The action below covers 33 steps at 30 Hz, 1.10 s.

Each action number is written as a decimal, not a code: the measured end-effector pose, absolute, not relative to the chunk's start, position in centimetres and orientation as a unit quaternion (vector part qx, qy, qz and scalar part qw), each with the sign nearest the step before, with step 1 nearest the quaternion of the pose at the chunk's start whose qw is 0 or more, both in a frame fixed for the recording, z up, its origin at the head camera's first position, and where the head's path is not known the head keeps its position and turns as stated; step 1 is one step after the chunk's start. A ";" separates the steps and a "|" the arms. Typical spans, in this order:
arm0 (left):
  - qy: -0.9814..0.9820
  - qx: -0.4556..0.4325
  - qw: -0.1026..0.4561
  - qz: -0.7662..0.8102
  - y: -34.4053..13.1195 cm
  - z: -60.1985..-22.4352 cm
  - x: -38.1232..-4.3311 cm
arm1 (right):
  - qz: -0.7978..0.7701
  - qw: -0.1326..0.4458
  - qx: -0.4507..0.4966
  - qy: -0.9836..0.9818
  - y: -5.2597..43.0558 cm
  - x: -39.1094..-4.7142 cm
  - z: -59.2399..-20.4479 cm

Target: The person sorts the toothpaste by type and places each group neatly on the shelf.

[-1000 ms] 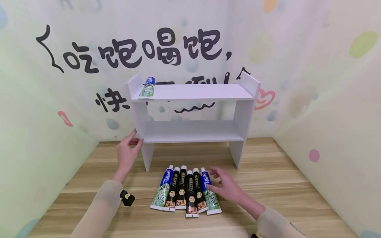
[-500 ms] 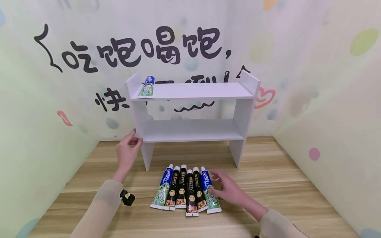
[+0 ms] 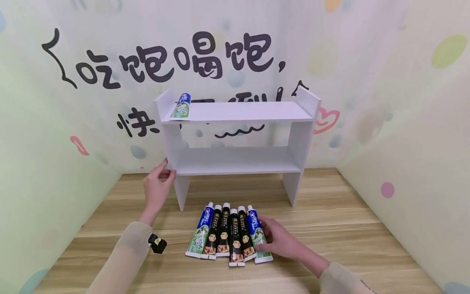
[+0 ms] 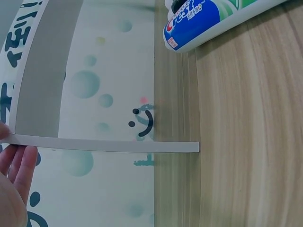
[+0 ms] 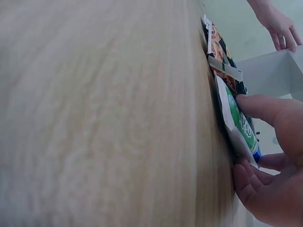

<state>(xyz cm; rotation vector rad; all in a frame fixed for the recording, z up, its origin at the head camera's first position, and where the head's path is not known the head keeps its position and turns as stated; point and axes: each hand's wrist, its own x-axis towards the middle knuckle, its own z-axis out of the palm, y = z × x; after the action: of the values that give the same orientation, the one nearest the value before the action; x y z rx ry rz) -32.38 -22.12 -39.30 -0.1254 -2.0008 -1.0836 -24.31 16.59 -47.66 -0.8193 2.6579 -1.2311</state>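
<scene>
A white two-tier shelf [image 3: 238,166] stands on the wooden table. My left hand [image 3: 157,188] pinches the front edge of its left side panel, thumb inside and fingers outside; the left wrist view shows the same hand [image 4: 16,175] there. In front of the shelf lies a row of toothpaste tubes, caps toward the shelf. My right hand [image 3: 280,239] holds the blue-and-green tube [image 3: 254,222] at the row's right end, thumb on its left side and fingers along its right. In the right wrist view that tube [image 5: 240,120] lies between thumb and fingers, low by the tabletop.
Several black toothpaste tubes [image 3: 235,237] lie side by side left of the held one, with another blue-and-green tube [image 3: 201,232] at the left end. One more tube [image 3: 182,107] rests on the top board's left end. Printed walls [image 3: 396,134] enclose the table.
My right hand has come down and closed around the rightmost blue-and-green tube, its thumb sliding lower along it. My left hand keeps its place on the shelf.
</scene>
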 end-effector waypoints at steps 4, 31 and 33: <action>-0.796 -0.049 0.422 -0.431 -22.2 -39.2 -32.4 | -0.404 0.057 -0.267 0.873 16.3 -24.3 -47.3; -0.796 -0.049 0.423 -0.429 -21.9 -39.2 -32.0 | -0.417 0.115 -0.228 0.872 15.8 -24.5 -46.1; -0.795 -0.051 0.427 -0.427 -21.9 -39.2 -32.0 | -0.420 0.120 -0.227 0.870 16.0 -24.6 -45.9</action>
<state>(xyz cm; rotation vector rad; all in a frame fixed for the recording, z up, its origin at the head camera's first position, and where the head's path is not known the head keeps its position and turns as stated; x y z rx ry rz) -32.01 -21.94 -39.17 -0.1276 -1.9875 -1.0670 -24.64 15.96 -45.90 -0.6647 2.5441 -1.2275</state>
